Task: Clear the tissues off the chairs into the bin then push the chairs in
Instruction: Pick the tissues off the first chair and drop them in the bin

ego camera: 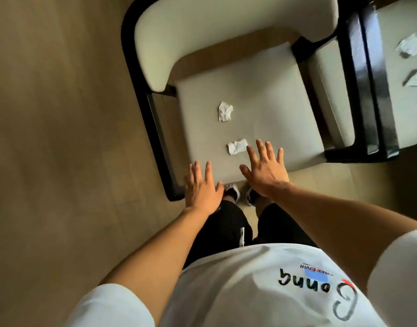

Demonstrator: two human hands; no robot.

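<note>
Plainly, with both hands spread flat and empty, my right hand (pixel 265 169) beside the near tissue (pixel 237 146) on the cream chair (pixel 261 95), left hand (pixel 202 187) idle, I risk brushing it floorward.

Matt cream upholstered chair (pixel 250 95) with glossy black frame (pixel 155 128); crumpled white paper tissues (pixel 225 111).
</note>
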